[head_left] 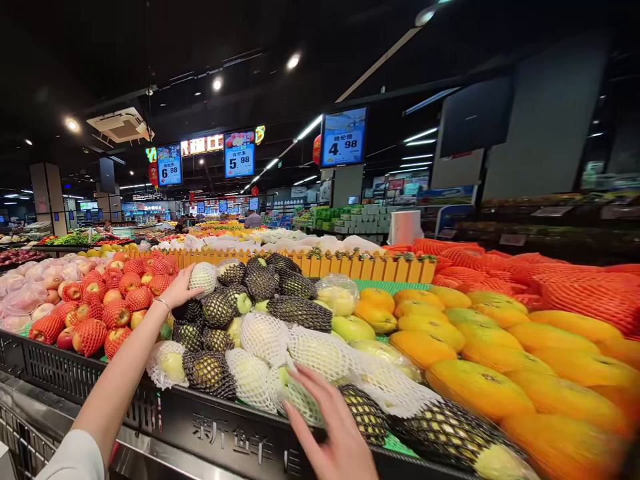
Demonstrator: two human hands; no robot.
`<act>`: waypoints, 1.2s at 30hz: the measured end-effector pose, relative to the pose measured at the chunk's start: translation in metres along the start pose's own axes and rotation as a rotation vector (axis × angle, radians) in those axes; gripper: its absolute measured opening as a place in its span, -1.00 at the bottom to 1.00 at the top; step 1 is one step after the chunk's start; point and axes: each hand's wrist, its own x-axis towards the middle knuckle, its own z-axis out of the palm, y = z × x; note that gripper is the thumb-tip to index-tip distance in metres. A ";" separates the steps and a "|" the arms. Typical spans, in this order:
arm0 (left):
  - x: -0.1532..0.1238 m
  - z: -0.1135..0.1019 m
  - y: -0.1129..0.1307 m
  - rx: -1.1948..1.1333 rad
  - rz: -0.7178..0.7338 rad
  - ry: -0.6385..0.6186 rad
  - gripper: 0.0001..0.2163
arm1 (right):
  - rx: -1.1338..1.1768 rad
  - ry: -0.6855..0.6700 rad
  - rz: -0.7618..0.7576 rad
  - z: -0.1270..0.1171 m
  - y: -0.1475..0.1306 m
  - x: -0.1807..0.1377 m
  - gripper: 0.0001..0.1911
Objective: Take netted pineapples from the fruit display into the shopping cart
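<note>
White foam-netted round fruit [203, 278] at the pile's far left: my left hand [181, 288] cups it, fingers curled on its near side. Right hand [333, 427], fingers spread loose, rests on white-netted fruit [300, 398] by the black crate rim [220, 427].

- Fruit in white foam net [203, 278]: pale, rounded, wrapped in white mesh sleeve; at the far left edge of the green-fruit heap, beside the red-netted apples, with the fingers of the left hand [179, 291] closed round its left side.
- Netted fruit at front [300, 398]: pale green, in white mesh, lying at the near edge of the heap against the black crate wall; the right hand [333, 433] rests spread over its near side, fingertips touching the mesh.
</note>
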 end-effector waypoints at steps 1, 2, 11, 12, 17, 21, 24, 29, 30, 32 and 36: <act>-0.001 0.000 -0.003 -0.013 0.007 -0.004 -0.10 | -0.123 -0.019 -0.077 0.012 0.004 0.023 -0.57; -0.002 -0.001 -0.006 -0.024 0.006 -0.004 -0.08 | -0.251 -0.062 -0.091 0.023 0.006 0.046 -0.50; -0.038 -0.005 -0.010 -0.012 0.061 -0.008 -0.21 | -0.592 -0.285 0.249 0.061 -0.002 0.108 -0.32; -0.046 -0.005 -0.008 0.001 0.070 -0.012 -0.21 | -0.563 -0.279 0.267 0.060 0.000 0.107 -0.35; -0.079 -0.004 0.003 0.092 0.059 -0.040 -0.25 | -0.449 -0.162 0.147 0.049 0.007 0.108 -0.45; -0.092 -0.005 0.019 0.248 0.032 -0.154 -0.25 | -0.331 0.284 -0.135 0.022 0.006 0.144 -0.42; -0.103 -0.011 0.031 0.359 0.048 -0.206 -0.27 | -0.516 0.263 -0.001 0.004 0.020 0.193 -0.32; -0.156 -0.035 0.031 0.386 0.106 -0.181 -0.34 | -0.644 -0.105 0.241 0.023 0.068 0.235 -0.36; -0.172 -0.041 0.026 0.389 0.121 -0.169 -0.34 | -0.645 -0.154 0.237 0.031 0.075 0.234 -0.38; -0.211 -0.054 0.014 0.404 0.123 -0.141 -0.34 | -0.639 -0.224 0.233 0.043 0.085 0.228 -0.38; -0.298 -0.080 -0.020 0.351 -0.145 -0.122 -0.39 | -0.581 -0.299 0.291 0.045 0.081 0.220 -0.39</act>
